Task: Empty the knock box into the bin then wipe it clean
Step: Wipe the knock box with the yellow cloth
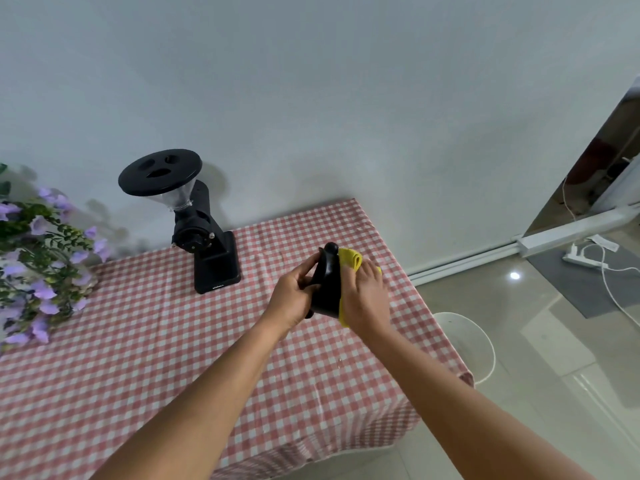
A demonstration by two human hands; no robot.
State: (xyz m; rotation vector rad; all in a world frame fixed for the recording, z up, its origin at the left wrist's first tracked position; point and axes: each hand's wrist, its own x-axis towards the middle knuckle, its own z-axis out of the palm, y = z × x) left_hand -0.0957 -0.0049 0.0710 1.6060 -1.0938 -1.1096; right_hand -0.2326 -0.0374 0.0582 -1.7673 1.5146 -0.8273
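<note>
The tabletop [138, 341] under its checked cloth carries the grinder [201, 230] at the back, and beside its right edge a white bin [474, 341] stands on the floor. I hold the knock box [327, 285] up above the tabletop's right side, tipped on its side. It looks like stiff black plastic, light enough for one hand, probably smooth and a bit slippery, so its rim and back wall seem the safest places to grip. My left hand [294, 296] is clamped on its left side. My right hand [365, 299] presses the soft yellow cloth [349, 259] flat against its other side. The box's inside is hidden, so I cannot tell whether grounds remain.
</note>
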